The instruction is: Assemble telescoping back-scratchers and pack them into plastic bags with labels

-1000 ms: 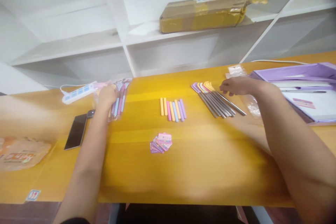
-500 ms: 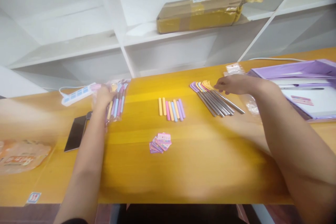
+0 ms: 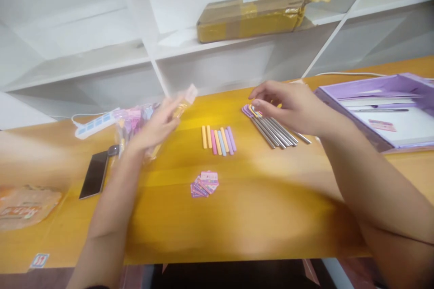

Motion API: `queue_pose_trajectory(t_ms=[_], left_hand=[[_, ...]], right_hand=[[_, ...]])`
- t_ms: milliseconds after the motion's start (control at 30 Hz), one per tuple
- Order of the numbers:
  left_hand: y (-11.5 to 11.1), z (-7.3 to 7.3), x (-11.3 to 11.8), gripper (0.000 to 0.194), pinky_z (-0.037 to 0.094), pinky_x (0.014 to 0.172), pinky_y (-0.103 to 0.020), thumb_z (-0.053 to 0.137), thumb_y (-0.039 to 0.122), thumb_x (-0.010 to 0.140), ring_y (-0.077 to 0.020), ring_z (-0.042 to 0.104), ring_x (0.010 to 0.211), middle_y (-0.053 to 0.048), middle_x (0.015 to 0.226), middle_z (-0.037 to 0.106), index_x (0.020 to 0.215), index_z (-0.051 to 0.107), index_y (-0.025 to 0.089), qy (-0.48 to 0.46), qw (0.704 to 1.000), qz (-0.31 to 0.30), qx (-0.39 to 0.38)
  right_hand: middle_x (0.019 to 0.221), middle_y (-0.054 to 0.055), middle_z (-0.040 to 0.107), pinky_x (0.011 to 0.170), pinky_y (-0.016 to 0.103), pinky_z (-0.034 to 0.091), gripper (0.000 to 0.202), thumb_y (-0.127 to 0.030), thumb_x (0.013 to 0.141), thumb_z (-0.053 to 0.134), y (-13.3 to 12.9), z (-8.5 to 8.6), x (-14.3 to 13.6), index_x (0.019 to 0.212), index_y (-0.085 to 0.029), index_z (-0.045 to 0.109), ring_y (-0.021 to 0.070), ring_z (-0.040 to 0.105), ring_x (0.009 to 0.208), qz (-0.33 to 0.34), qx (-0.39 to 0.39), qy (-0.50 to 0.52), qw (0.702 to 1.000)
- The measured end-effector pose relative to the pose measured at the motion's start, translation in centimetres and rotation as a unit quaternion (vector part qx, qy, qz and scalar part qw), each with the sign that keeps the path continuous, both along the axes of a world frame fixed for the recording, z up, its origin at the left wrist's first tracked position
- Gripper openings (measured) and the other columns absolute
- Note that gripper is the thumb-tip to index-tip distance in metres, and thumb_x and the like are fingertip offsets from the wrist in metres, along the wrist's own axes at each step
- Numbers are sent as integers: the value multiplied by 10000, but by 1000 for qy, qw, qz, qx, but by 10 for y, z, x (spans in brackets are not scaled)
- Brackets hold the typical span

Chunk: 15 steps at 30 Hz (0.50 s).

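Clear plastic: one bagged bundle [image 3: 133, 119], lying at the far left of the bench [image 3: 257, 226], just beside a power strip [image 3: 96, 126]; loose film could be snagging on the strip if the bundle is being dragged. Pink and purple contents are showing through.

One left hand [image 3: 158, 126], reaching over the bundle's right side, fingers extended and close together, apparently holding one clear packet [image 3: 182, 105]; blur is obscuring the exact grip. Slick film could be slipping from so flat a hold. The packet is tilting far and right, pale at its top end, yellow showing inside.

One fanned pile of cards [image 3: 205, 184], pink and purple, lying near the middle.

Eight handles [image 3: 221, 141], lying side by side beyond the cards; they could be rolling apart if the packet is brushing them. Straight and round-ended: yellow, yellow, pink, yellow, blue, yellow, purple, purple.

One group of metal rods [image 3: 271, 133], lying right of the handles, grey and shiny, coloured heads [image 3: 247, 110] pointing far and left.

One right hand [image 3: 288, 106], hovering at the heads, thumb and curled fingers standing apart, nothing visible between; contact cannot be told. A low fingertip could be knocking the rods askew.

One open purple box [image 3: 352, 90], standing far right, holding one pink card [image 3: 382, 125].
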State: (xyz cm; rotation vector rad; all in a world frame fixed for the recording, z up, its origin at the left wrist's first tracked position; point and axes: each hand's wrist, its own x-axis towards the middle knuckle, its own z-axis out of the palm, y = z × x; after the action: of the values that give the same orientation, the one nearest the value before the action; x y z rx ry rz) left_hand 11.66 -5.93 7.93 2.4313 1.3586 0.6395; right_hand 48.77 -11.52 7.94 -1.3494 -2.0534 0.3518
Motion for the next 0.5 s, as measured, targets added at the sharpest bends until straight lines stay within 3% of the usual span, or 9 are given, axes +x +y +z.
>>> queue_pose_trajectory(t_ms=[67, 133, 200, 367, 500], left_hand=[[-23, 7, 17, 621, 543, 1070, -453, 547, 366, 1092, -273, 610, 1164, -81, 1357, 658, 1701, 442, 422, 11, 995, -101, -13], [-40, 9, 30, 552, 516, 1095, -451, 412, 417, 1157, -269, 596, 1228, -73, 1355, 662, 1708, 418, 447, 6, 989, -151, -13], [-51, 8, 38, 530, 526, 1017, -410, 353, 440, 1179, -246, 632, 1118, -64, 1229, 694, 1705, 424, 427, -12, 989, -146, 9], [-60, -1, 45, 548, 485, 726, -299, 639, 490, 1080, -169, 601, 759, -9, 922, 685, 1575, 548, 273, -56, 994, -81, 53], [-67, -3, 48, 363, 369, 567, -261, 715, 371, 1018, -118, 472, 579, 84, 698, 485, 1358, 625, 284, -70, 992, -80, 62]], right_hand=[[960, 44, 767, 690, 368, 549, 328, -594, 1078, 613, -14, 4, -14, 1142, -278, 671, 218, 702, 797, 57, 6, 45, 997], [980, 41, 763, 658, 351, 551, 338, -592, 1077, 623, -25, 5, -26, 1201, -278, 636, 202, 696, 778, 101, 6, 65, 993], [972, 37, 753, 637, 333, 543, 348, -565, 1074, 649, -32, 3, -38, 1251, -271, 592, 184, 681, 750, 110, 18, 72, 991], [995, 42, 733, 574, 283, 520, 381, -498, 1053, 715, -36, -7, -55, 1272, -254, 521, 151, 662, 713, 71, 58, 127, 988], [1020, 44, 722, 597, 306, 559, 321, -463, 1042, 727, -38, -7, -58, 1223, -257, 560, 157, 664, 714, 69, 83, 123, 987]])
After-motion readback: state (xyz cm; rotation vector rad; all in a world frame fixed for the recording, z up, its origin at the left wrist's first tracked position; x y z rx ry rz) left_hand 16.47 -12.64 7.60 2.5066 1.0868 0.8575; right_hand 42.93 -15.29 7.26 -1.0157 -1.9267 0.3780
